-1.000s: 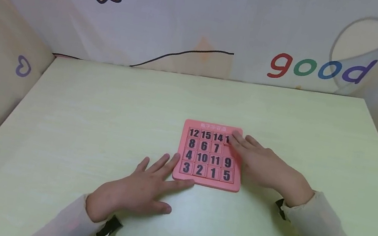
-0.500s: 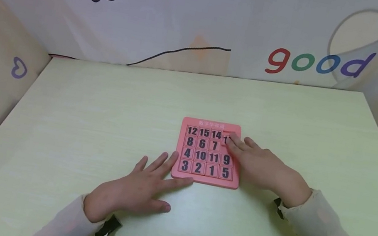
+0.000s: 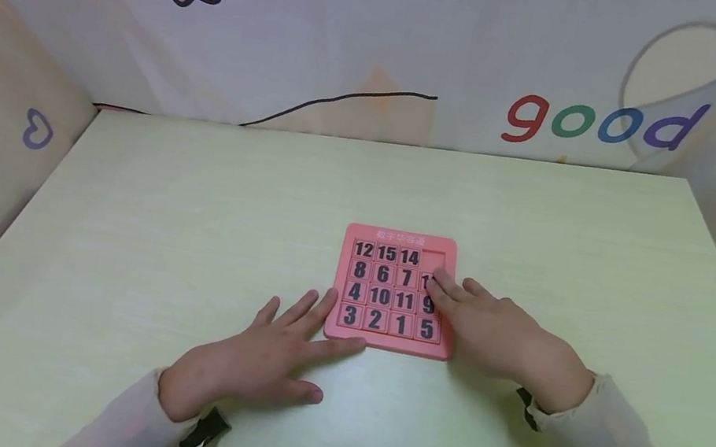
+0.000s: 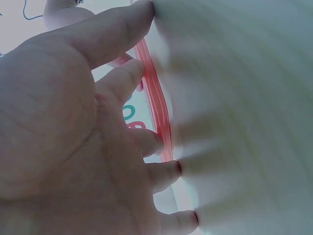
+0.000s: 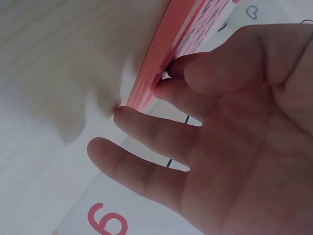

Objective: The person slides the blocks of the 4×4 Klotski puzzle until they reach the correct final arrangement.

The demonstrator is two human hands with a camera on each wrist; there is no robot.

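A pink sliding number puzzle (image 3: 408, 347) lies flat on the table, its black-numbered tiles set in a square grid. At its lower left, my left hand (image 3: 265, 359) is spread out. Fingertips of that hand touch the puzzle's left side and front edge. My right hand (image 3: 500, 332) reaches in from the right, its fingertips pressing a tile (image 3: 424, 282) in the second row's rightmost place. That tile's number is partly covered, only its leading 1 showing clearly. Above it, the top right slot (image 3: 433, 258) has no tile. In the right wrist view the puzzle's side (image 5: 154, 61) is seen edge-on beside the fingers.
The pale green table (image 3: 204, 196) stretches around the puzzle. A printed backdrop (image 3: 336, 20) with a star and the word "good" rises behind the far edge, and cloth sides stand at left and right.
My right hand has drawn the rightmost tile down from the top row into the second row, so the gap is now at top right. My left hand stays put.
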